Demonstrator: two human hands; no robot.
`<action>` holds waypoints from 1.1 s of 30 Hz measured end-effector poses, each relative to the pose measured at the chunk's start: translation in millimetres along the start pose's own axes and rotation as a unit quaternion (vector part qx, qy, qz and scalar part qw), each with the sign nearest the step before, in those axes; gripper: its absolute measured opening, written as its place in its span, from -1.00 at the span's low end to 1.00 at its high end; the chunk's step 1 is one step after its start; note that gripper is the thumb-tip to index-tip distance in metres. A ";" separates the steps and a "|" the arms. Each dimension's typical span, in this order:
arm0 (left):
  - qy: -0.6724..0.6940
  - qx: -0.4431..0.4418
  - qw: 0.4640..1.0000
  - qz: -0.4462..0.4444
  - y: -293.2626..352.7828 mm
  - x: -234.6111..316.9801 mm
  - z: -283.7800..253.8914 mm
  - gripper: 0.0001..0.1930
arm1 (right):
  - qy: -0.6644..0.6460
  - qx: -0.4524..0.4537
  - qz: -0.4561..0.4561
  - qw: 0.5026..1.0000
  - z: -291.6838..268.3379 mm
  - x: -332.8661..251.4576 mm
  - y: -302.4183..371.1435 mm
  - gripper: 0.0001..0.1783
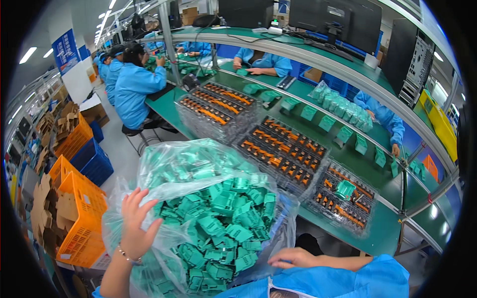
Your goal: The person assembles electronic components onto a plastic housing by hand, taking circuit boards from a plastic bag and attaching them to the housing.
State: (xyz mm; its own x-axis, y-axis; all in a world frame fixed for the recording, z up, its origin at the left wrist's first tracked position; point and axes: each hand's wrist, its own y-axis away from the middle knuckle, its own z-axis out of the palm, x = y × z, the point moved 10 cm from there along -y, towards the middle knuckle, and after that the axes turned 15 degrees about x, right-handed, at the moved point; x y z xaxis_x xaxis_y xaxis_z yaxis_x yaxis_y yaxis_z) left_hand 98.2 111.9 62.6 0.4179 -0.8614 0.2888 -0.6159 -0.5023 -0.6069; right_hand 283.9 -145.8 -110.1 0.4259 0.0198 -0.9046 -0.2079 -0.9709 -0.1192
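Observation:
A large transparent plastic bag [191,164] full of green plastic housings [218,226] stands open right in front of me. My left hand [136,218], with a bracelet at the wrist, is raised at the bag's left edge, fingers spread and nothing held. At the bag's lower right is my right hand [293,258]; its fingers point left, loosely stretched, with nothing visible in them. On the bench beyond the bag lie transparent trays [283,151] of small black and orange parts. One green housing [345,189] rests on the nearest tray [343,218].
Green housings [344,134] stand in a row along the dark green conveyor [303,134]. Metal posts [171,44] carry a shelf with monitors [338,20]. Orange crates [87,218] with cardboard are at left. Co-workers in blue [136,89] sit along the line.

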 end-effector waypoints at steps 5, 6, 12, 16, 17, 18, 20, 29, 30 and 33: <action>0.010 -0.030 0.999 0.025 -30.0 52.7 26.8 -0.62 | -0.004 0.079 0.108 0.991 -57.8 67.6 82.7 -0.73; 0.009 -0.033 0.999 0.038 -36.5 67.0 35.1 -0.62 | 0.029 0.124 0.125 0.984 -78.8 74.4 98.0 -0.73; 0.093 -0.089 0.989 0.073 -66.9 174.0 95.9 -0.66 | 0.075 0.192 0.216 0.954 -149.2 145.0 206.5 -0.60; 0.149 -0.167 0.954 0.200 -58.3 280.5 137.6 -0.68 | 0.151 0.322 0.302 0.885 -176.1 186.2 284.5 -0.69; 0.163 -0.196 0.947 0.193 -50.4 302.5 147.8 -0.62 | 0.146 0.316 0.295 0.890 -171.3 213.7 306.2 -0.69; 0.206 -0.151 0.938 0.236 -52.2 330.2 151.4 -0.64 | 0.137 0.284 0.370 0.874 -161.8 260.1 344.3 -0.54; 0.245 -0.107 0.922 0.280 -51.2 373.2 166.5 -0.66 | 0.131 0.223 0.476 0.841 -147.6 316.0 392.3 -0.41; 0.289 0.061 0.906 0.303 -20.1 435.1 212.6 -0.63 | 0.474 0.235 0.314 0.789 -78.8 569.0 481.5 -0.45; 0.296 0.041 0.914 0.273 -8.3 439.7 218.8 -0.64 | 0.458 0.239 0.303 0.801 -87.4 568.2 449.7 -0.46; 0.250 0.048 0.916 0.310 26.1 447.4 220.2 -0.67 | 0.412 0.257 0.277 0.829 -119.0 540.7 362.0 -0.49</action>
State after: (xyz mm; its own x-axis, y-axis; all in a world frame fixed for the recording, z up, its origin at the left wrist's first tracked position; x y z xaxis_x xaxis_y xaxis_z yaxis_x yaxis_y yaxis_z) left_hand 416.1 -270.0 13.0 -0.3648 -0.9182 0.1545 -0.5593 0.0834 -0.8248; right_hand 543.7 -514.9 -593.6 0.5520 -0.7708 -0.3180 -0.8306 -0.5419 -0.1281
